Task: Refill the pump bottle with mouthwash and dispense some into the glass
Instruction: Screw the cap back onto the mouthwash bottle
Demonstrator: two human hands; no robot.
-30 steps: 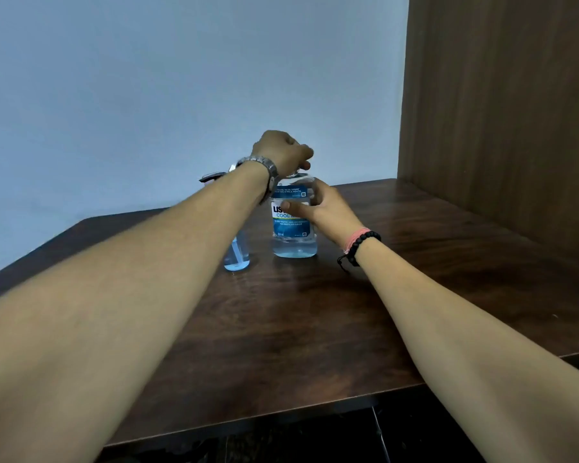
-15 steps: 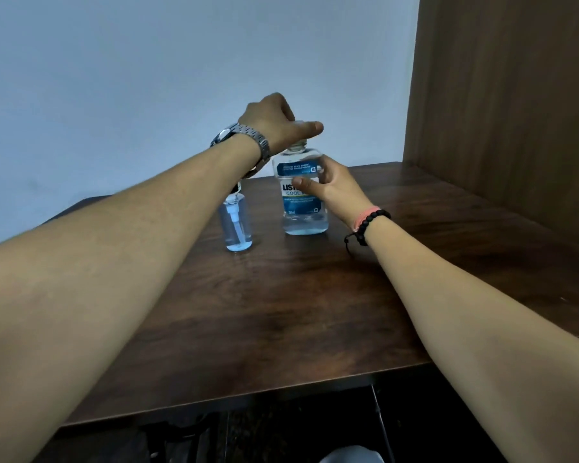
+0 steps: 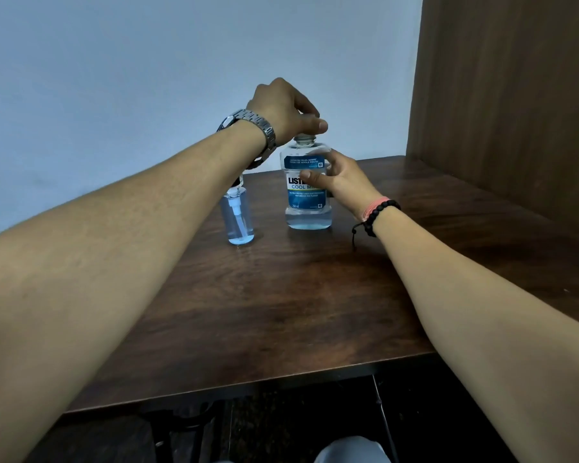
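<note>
Your left hand [image 3: 283,108] is hovering just above the open neck of the mouthwash bottle [image 3: 306,192], fingers curled downward; the cap is presumably inside that grip, but you cannot tell from here, since the hand is hiding it. Your right hand [image 3: 340,180] is wrapping its thumb and fingers round the bottle's right side at label height, steadying it upright on the table [image 3: 298,312]. Just to the left of it, standing apart, the small pump bottle [image 3: 238,217] is waiting with its pump still fitted and only a little blue liquid at the bottom; your left forearm is crossing over its top. No glass is showing anywhere in view. You are, it seems, uncapping the mouthwash, an early step. Next you are needing to park the cap, unscrew the pump, then pour carefully into that narrow neck.
</note>
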